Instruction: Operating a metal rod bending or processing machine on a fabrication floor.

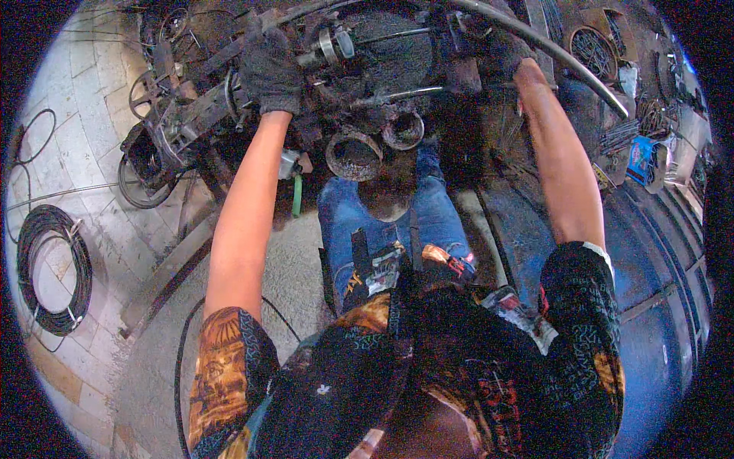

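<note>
Left hand (272,76) may be snagged if metal collar (327,47) turns, eleven o'clock; right hand (515,55), one; fingers' holds cannot be told.

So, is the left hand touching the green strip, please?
Apart: the head view shows a plain gap between the left hand and the green strip.

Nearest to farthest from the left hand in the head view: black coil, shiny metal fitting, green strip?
From the left hand:
1. Shiny metal fitting, just to its right.
2. Green strip, lower down, right of the forearm.
3. Black coil, far left on the floor.
</note>
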{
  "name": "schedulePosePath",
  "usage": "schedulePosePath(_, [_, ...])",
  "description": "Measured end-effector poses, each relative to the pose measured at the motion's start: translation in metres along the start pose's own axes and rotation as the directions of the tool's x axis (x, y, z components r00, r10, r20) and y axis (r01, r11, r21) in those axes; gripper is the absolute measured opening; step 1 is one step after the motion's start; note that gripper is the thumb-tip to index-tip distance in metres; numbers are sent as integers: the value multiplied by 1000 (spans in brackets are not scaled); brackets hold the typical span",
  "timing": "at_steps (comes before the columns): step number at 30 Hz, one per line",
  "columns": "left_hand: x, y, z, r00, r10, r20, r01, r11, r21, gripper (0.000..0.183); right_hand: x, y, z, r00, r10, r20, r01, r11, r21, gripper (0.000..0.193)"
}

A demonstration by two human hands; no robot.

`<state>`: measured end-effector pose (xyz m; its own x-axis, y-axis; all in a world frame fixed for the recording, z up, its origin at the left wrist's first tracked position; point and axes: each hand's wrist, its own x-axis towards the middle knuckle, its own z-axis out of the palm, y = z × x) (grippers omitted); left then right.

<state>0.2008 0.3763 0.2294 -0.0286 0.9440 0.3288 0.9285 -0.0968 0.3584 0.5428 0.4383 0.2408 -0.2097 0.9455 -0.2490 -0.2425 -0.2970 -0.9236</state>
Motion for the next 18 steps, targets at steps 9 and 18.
schedulePosePath(9, [-8,-13,7,1000,5,12,-5,999,48,41,-2,-2,1,1000,-7,-4,7,1000,-28,39])
schedulePosePath(18, [-6,-8,4,1000,8,-3,-8,1000,27,42,-7,-10,7,1000,-1,11,1,998,-59,39])
